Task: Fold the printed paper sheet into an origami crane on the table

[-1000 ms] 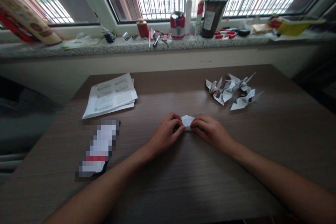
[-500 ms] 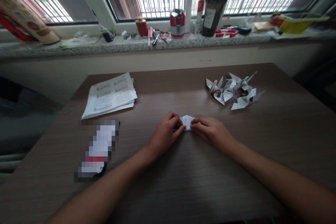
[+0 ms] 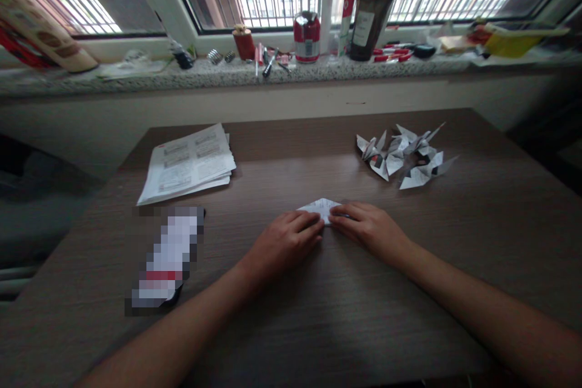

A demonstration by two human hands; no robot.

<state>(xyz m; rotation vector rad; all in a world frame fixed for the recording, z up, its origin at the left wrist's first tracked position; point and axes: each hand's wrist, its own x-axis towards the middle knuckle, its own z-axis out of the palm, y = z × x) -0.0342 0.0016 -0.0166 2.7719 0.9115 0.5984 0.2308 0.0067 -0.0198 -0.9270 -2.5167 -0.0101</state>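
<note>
A small folded piece of white printed paper (image 3: pixel 322 208) lies flat on the brown wooden table (image 3: pixel 318 315) just ahead of me. My left hand (image 3: pixel 284 242) lies on its near left part, fingers stretched flat and pressing it down. My right hand (image 3: pixel 369 228) presses the paper's right edge with its fingertips, fingers extended and close together. Only the far tip of the paper shows between the two hands.
A pile of folded paper cranes (image 3: pixel 404 154) sits at the back right. A stack of printed sheets (image 3: pixel 188 162) lies at the back left, with a blurred flat object (image 3: pixel 164 257) nearer me. The windowsill (image 3: pixel 291 70) holds a can, bottles and small tools.
My left hand has uncurled from a pinch and now lies flat on the paper. The paper looks flatter and wider. The view has shifted slightly.
</note>
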